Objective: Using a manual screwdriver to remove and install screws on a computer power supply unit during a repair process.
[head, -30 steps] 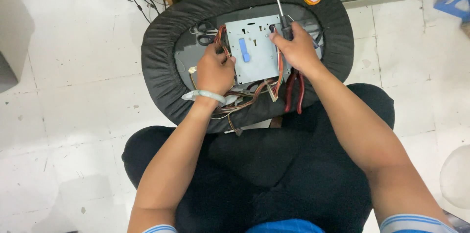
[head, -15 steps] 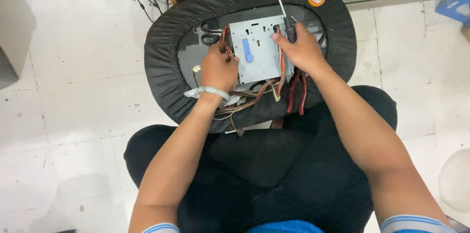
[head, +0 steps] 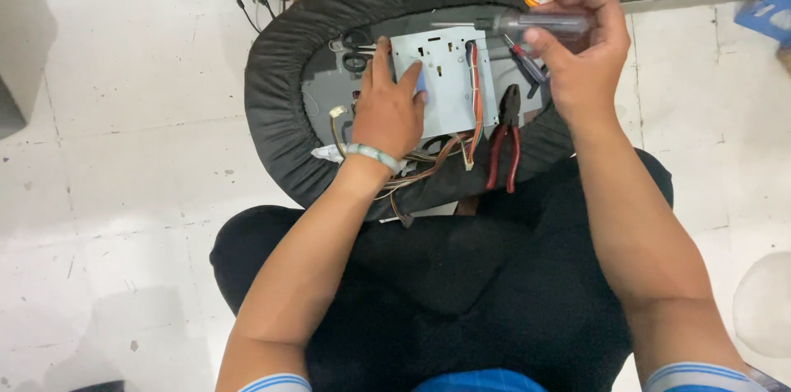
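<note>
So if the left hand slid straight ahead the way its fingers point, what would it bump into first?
Probably the scissors just beyond the fingertips of the left hand, which lies flat on the grey metal plate. After that comes the black padded rim. Depth is hard to judge.

Metal plate [head: 445, 83], pliers [head: 504, 145] on black cushion [head: 280, 87]

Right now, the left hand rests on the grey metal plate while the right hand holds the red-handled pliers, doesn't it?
Not quite: in the head view the right hand holds a screwdriver; the red-handled pliers lie untouched on the black cushion. The left hand does rest on the grey metal plate.
</note>
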